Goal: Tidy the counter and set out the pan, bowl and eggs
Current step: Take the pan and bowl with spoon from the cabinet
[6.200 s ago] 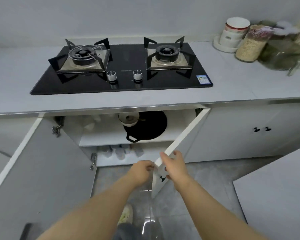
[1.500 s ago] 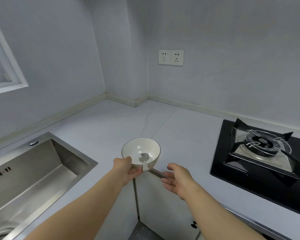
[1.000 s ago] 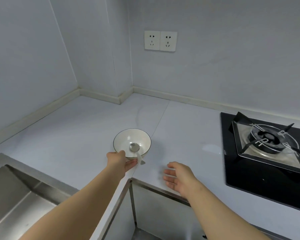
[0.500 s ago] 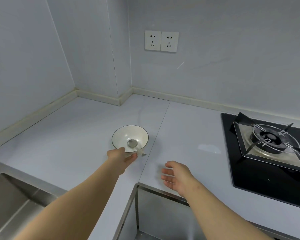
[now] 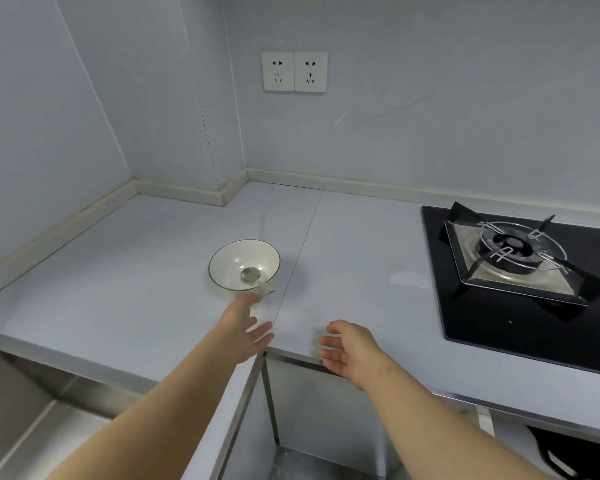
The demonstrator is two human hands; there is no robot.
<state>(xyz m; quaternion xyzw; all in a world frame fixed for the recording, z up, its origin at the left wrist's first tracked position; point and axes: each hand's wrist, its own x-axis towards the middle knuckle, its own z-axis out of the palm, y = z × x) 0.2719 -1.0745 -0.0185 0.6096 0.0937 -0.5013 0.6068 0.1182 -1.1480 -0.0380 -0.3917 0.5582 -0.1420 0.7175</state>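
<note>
Sitting on the countertop (image 5: 136, 271) left of the gas hob (image 5: 520, 271), the white bowl (image 5: 236, 261) with its spoon (image 5: 252, 274) is released: the left hand (image 5: 246, 327) has let go, fingers spread; the right hand (image 5: 347, 348) hangs loose, empty. By my judgement, the pan and eggs remain.

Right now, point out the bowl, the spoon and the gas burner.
bowl (image 5: 234, 261): head view, on its white inner wall.
spoon (image 5: 250, 274): head view, on its metal scoop inside the bowl.
gas burner (image 5: 510, 242): head view, on its dark centre cap.
</note>
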